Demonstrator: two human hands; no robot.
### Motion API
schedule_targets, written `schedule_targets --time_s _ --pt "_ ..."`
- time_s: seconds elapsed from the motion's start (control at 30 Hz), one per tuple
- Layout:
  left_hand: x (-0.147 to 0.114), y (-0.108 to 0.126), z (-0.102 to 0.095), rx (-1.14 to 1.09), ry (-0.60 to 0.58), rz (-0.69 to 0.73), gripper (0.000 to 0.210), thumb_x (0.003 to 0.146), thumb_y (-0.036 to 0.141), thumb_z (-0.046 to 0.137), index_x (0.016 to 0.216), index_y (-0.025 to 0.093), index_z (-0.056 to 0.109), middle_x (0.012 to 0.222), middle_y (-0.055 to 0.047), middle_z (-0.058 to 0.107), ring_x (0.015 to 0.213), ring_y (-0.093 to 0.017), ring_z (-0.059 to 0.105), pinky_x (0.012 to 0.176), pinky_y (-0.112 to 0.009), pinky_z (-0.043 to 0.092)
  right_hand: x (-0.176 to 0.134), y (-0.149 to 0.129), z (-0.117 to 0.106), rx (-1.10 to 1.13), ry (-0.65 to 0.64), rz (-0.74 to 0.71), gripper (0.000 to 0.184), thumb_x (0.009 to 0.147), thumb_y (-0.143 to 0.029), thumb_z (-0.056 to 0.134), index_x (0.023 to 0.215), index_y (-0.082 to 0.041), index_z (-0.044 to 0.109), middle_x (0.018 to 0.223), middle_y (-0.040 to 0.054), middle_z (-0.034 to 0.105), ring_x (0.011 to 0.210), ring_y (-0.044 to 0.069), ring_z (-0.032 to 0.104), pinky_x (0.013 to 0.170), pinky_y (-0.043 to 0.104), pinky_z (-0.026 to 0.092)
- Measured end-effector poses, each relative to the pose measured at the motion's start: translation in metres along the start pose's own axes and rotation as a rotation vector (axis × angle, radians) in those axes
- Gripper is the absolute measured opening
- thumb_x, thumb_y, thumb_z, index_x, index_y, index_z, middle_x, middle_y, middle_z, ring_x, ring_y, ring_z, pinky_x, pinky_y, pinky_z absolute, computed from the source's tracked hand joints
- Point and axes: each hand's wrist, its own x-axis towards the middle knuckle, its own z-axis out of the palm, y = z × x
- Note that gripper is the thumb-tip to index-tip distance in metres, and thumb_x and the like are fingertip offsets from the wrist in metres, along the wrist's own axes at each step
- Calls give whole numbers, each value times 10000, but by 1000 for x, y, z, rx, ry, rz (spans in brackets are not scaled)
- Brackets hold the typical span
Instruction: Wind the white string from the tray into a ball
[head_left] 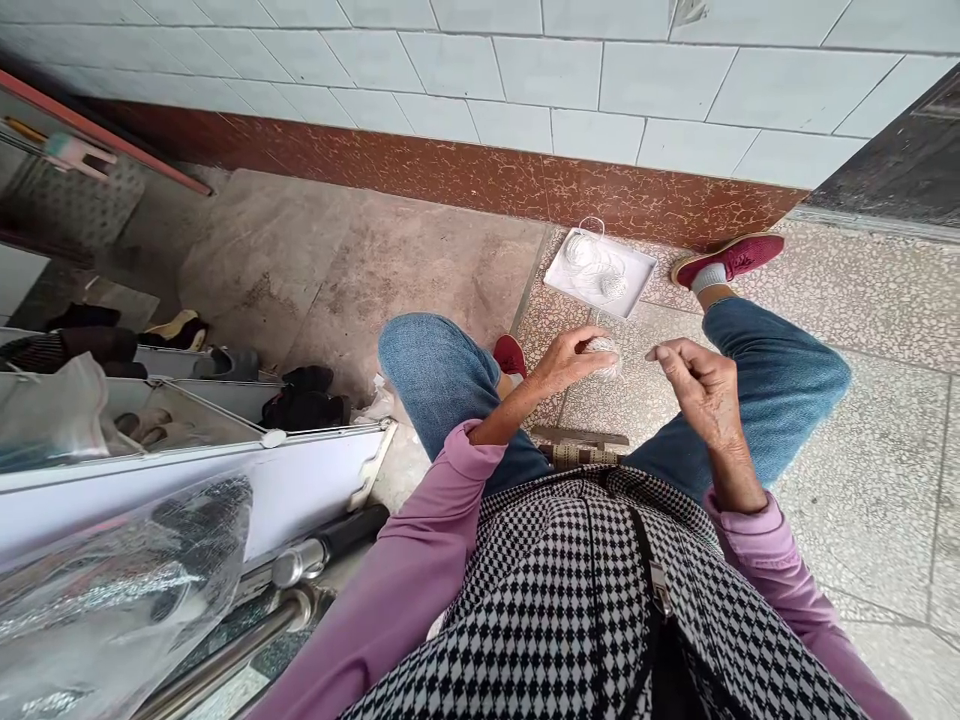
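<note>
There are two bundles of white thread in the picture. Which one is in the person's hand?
The small ball of thread at the fingertips of the left hand. The other, a loose heap of thread, lies in the white tray on the floor by the wall.

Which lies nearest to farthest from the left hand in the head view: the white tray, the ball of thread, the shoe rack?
1. Ball of thread: held in the left hand.
2. White tray: on the floor ahead, by the wall.
3. Shoe rack: far to the left.
</note>
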Motion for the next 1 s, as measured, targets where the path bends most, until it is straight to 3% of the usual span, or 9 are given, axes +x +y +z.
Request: schedule_targets --time_s 0.13,0.27,0.37,0.47,0.53,0.67,0.83,0.9,1.0 --pt "1 -6 -7 2 -57 -65 378 786 484 831 1008 179 813 805 -4 679 739 -151 559 697 -298 427 3 20 0 -57 63 28 495 988 -690 697 789 -237 704 634 -2 584 584 162 456 559 317 357" --pt "6 -8 -20 -321 182 -103 427 740 480 885 1048 204 777 970 -28 759 818 -163 673 682 -271 519 -11 45 1 -75 25 100 450 1011 -652 670 854 -233 715 561 -44 473 509 139 388 521 304 333" --pt "9 -2 -30 -619 291 -63 506 708 474 937 1105 239 729 1097 -26 777 981 -195 747 811 -302 614 -21 66 1 -77 -197 122 398 1037 -572 611 932 -222 769 650 11 652 578 180 582 565 316 469" --pt "11 6 -33 -760 275 -23 535 670 441 981 1090 232 723 1056 -17 785 1065 -218 766 930 -355 635 -23 80 -1 -178 -392 60 278 989 -437 644 1039 -229 822 1069 117 832 960 297 775 840 441 623" --pt "11 8 -32 -801 247 -22 537 650 426 997 1068 219 731 1030 -21 791 1068 -229 774 964 -380 634 -18 81 -1 -221 -346 44 298 983 -373 633 1167 -233 821 1274 139 809 1125 335 768 954 507 629" --pt "11 9 -28 -823 187 -30 530 653 411 996 1084 222 752 1024 -21 802 1019 -218 781 975 -395 633 1 70 14 -39 -124 59 404 1048 -440 578 1324 -217 773 1382 137 768 1102 296 774 886 472 674" --pt "13 8 -22 -827 168 -29 498 663 418 993 1052 217 756 1021 -23 807 994 -199 780 942 -338 617 23 56 62 378 -111 108 556 931 -651 746 1296 -232 759 1338 125 778 1228 307 739 780 382 698" --pt "13 8 -21 -834 171 -29 474 685 407 988 1049 213 754 1041 -30 805 1037 -210 775 954 -338 608 25 54 77 504 -143 166 574 863 -662 825 1247 -241 748 1203 105 813 1104 275 772 742 362 690" --pt "12 11 -21 -846 194 -44 409 746 359 957 1067 214 749 1068 -33 799 1156 -242 757 1033 -386 596 21 56 84 599 -170 232 457 846 -624 869 1068 -244 745 882 28 796 773 184 740 659 316 647"
